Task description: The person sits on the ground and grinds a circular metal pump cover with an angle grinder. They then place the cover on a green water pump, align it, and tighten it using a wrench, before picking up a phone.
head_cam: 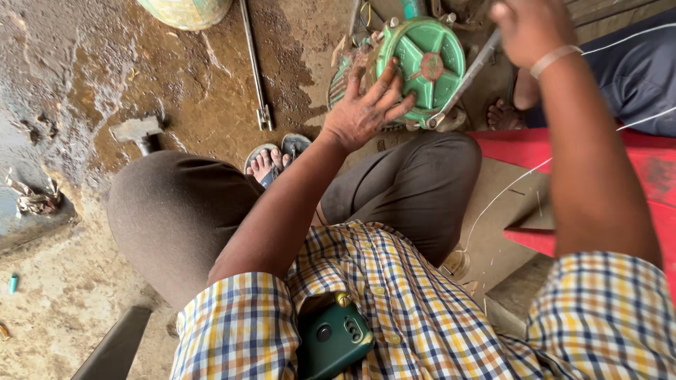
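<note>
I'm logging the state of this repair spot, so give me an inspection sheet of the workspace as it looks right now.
Surface: bare floor, stained and wet-looking in patches.
Job's things: green round motor housing on the floor between the feet; a metal bar tool set against its rim.
Clutter: hammer, long metal rod, crumpled scrap, small teal piece, base of a pale tub.
Grippers: left hand spread flat on the housing; right hand closed round the bar tool.
Cables: thin pale wire across a red stool; wires above the housing.
Surroundings: another person's bare foot; green phone in shirt pocket.
</note>
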### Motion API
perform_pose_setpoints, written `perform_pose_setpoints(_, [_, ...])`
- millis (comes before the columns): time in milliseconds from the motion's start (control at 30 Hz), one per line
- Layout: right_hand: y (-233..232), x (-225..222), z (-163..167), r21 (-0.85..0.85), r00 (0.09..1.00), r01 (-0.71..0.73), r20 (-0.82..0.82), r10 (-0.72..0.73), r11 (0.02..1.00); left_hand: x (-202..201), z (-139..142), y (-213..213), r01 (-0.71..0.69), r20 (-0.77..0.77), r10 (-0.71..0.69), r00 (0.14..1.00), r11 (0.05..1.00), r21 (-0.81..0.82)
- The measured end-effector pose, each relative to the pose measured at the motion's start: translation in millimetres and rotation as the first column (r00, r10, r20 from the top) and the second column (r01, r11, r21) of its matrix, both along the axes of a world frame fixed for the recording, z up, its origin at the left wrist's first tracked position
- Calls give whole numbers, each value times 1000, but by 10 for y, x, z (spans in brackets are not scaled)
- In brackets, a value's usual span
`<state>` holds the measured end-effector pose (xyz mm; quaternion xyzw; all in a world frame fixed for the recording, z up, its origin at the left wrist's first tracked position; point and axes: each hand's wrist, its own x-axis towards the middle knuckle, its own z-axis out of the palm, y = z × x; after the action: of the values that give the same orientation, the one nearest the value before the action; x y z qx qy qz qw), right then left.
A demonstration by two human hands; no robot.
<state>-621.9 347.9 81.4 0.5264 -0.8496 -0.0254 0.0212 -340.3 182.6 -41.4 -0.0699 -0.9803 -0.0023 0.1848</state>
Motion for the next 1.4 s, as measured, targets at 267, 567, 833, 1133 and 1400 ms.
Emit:
perform_pose_setpoints(267, [1083,981,464,655,945,312,-138,-297,688,-97,-141,32,-43,127,47,991,998,-36])
perform_pose_setpoints(567, [654,1527,-272,-68,884,257,420,-206,964,-54,-100,-100,23,90,-27,996,998,51])
perform_pose_setpoints(833, [775,514,-69,-60,428,675,844,-324,736,-35,186,-72,-3,230,-52,972,972,234])
perform_pose_setpoints(1133, [-231,-92,132,154,954,45,288,-89,987,-56,206,41,-47,168,39,985,998,42])
perform_pose_setpoints(1400, [-678,-241,85,450,977,-104,215,6,887,-128,-3,-30,-1,27,0,1000,999,37])
